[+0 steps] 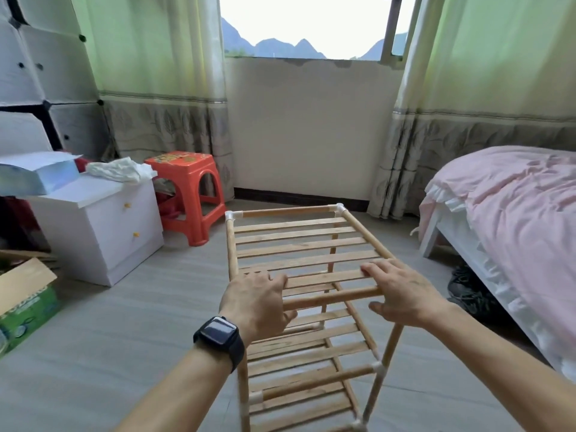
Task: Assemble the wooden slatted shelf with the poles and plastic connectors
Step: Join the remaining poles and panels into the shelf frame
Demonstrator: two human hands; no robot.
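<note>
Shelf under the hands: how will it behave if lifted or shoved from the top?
Probably light: the shelf is thin poles and open slats. Likely wobbly, since plastic connectors join the poles. It looks tall and narrow, so a top shove may tip it.

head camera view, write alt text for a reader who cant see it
A left hand and right hand grip the near top pole of a wooden slatted shelf standing on a grey bedroom floor. A white nightstand and orange plastic stool sit to its left, a bed with pink bedding to its right.
</note>
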